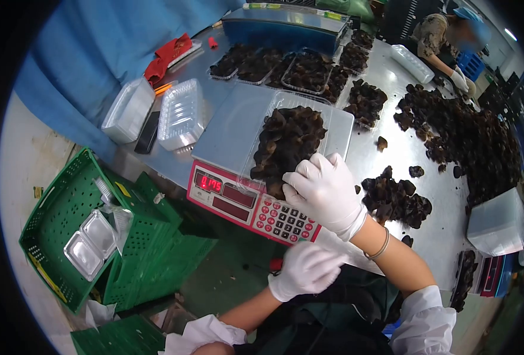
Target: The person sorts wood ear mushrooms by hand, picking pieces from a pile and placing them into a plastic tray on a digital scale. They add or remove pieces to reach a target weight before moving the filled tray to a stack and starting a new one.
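Note:
A clear plastic tray [256, 155] heaped with dark, wrinkled pieces like wood ear mushrooms [291, 139] sits on the plate of a red and white digital scale [232, 204], whose lit display reads about 0.195. My right hand [327, 192], in a white glove, is over the tray's near right edge with its fingers curled; what they hold, if anything, is hidden. Below the scale's keypad, my left hand [306, 269], also gloved, hangs near my body with fingers bent, blurred at the tips. A small pile [395, 200] of the dark pieces lies right of my right hand.
Filled trays [307, 72] stand behind the scale, with a blue-sided box [283, 35] beyond. Stacked empty trays [181, 114] are at left, green crates [66, 236] below. A large dark heap [463, 136] spreads right; a gloved co-worker [451, 44] is behind it.

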Demonstrator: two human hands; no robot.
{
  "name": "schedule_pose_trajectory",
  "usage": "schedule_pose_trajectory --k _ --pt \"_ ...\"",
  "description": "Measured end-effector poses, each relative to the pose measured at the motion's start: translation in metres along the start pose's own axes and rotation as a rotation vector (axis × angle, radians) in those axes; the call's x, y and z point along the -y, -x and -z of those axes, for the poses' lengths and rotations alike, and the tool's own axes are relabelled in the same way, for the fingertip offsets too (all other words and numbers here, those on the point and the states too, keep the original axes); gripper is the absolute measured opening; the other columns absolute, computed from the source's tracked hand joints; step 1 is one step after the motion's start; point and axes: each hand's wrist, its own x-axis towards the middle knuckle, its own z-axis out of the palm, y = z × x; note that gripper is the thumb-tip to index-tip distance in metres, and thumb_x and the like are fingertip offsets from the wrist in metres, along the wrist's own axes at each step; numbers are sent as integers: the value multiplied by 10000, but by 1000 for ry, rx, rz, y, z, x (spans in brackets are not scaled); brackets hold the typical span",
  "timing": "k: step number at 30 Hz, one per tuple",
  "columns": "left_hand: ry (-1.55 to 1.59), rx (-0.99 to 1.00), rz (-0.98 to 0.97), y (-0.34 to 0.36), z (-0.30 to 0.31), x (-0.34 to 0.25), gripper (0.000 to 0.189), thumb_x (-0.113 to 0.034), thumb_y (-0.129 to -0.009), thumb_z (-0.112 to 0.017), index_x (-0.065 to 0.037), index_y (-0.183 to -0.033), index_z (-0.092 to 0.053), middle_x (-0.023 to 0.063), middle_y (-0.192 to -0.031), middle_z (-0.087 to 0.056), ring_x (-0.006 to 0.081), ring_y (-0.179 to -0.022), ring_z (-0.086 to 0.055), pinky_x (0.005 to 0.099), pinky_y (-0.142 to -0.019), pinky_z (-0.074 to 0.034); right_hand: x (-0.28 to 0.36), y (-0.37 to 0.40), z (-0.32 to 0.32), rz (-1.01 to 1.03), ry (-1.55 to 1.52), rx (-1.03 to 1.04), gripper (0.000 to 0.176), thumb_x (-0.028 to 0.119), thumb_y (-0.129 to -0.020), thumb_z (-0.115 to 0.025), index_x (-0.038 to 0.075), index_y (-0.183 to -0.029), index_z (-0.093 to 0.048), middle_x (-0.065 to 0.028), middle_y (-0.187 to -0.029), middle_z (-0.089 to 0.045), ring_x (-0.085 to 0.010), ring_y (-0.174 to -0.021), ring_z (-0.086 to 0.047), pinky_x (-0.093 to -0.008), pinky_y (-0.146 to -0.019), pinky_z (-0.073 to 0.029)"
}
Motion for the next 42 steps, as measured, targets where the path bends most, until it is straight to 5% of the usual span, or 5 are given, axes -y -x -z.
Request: schedule_pose_trajectory --k 6,13,23,34,42 --pt "-501 -225 288 -36 54 32 559 -63 -738 -760 -49 -1276 -608 115 -1195 -559 308 -1101 -519 421 -978 -409 1 1 -2 -3 12 -67 83 161 -760 -683 141 -764 -602 -11 -725 -523 -207 -743 -528 -351 -657 -384" --pt "-525 -166 383 -49 64 43 456 -65 -762 -782 -120 -1204 -684 51 -1106 -583 252 -1032 -524 393 -938 -427 -11 13 17 -321 -304 -46 98 144 -818 -710 154 -915 -722 -11 -760 -634 -212 -754 -579 -357 -746 -397" --pt "-659 -83 409 -59 73 42 258 -98 -776 -788 -110 -1028 -738 8 -1036 -672 217 -1059 -489 370 -968 -393 16 5 15 -213 -153 56 249 290 -777 -766 145 -867 -585 -2 -759 -546 -202 -759 -561 -357 -702 -379" --pt "-224 -201 305 -74 61 32 222 -171 -773 -796 -117 -980 -736 -5 -966 -694 236 -1023 -496 372 -925 -413 16 13 55 -446 -436 -4 232 273 -793 -782 101 -921 -693 -35 -783 -650 -253 -779 -608 -364 -765 -457" --pt "-78 -6 76 -100 12 5 273 -266 -723 -820 -120 -941 -745 -31 -930 -683 234 -980 -483 361 -877 -416 7 68 117 -812 -687 -57 235 172 -771 -829 59 -961 -750 9 -826 -664 -74 -712 -519 -239 -622 -393"
